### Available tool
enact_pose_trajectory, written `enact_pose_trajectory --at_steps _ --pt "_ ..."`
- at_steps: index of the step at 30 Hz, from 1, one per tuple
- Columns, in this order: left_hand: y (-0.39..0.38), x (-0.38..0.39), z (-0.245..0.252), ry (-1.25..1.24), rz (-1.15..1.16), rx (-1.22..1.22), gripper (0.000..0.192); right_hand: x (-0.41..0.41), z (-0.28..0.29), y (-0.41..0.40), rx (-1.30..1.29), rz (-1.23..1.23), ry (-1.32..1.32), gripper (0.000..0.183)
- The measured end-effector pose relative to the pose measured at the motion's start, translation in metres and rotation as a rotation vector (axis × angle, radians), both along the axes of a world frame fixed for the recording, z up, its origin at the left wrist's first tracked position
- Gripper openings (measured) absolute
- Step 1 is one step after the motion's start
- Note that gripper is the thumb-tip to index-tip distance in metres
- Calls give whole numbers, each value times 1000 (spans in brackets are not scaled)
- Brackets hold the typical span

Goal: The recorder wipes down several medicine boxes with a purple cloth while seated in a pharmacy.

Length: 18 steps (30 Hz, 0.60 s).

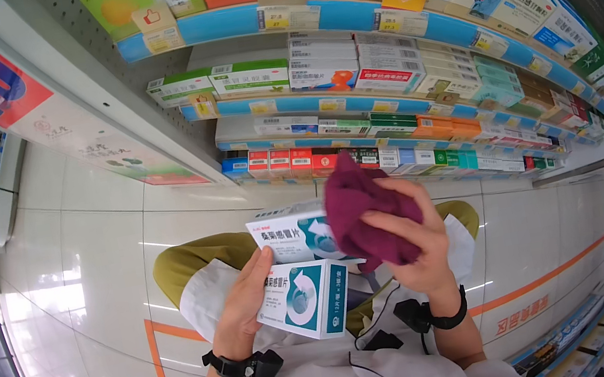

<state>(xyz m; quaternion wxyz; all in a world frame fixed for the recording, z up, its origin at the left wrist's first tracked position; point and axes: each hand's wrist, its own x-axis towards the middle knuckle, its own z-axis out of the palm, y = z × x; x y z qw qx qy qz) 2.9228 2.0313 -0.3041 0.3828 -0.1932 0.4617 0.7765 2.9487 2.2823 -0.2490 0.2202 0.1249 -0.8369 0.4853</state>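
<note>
My left hand grips white and teal cardboard medicine boxes. The nearer medicine box has its teal end turned to the right. Just beyond it, another medicine box of the same design leans at an angle, its right end partly behind the cloth. Bunched up in my right hand is a dark purple cloth, right beside the boxes; whether it touches them I cannot tell. Both wrists wear black straps with small black devices.
Shelves with a blue price rail and rows of medicine boxes rise in front. A grey shelf side panel stands at the left. Low shelves are at the lower right. Orange tape marks the tiled floor.
</note>
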Motion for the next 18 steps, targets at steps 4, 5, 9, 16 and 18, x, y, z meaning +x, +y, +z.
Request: enact_pose_trajectory --at_steps 4,5,9,16,18 --pt "3 1 2 -41 62 43 43 5 -8 -3 -118 -51 -92 45" --pt "2 0 0 -41 74 46 43 8 -11 0 -115 -39 -92 45" --pt "-8 -6 -9 -147 164 118 43 19 -14 19 -14 141 -209 48" --pt "10 -4 -16 -283 260 312 42 15 -13 6 -47 -81 -115 54" --pt "19 -3 -14 -364 235 474 42 10 -15 -7 102 -182 -13 55"
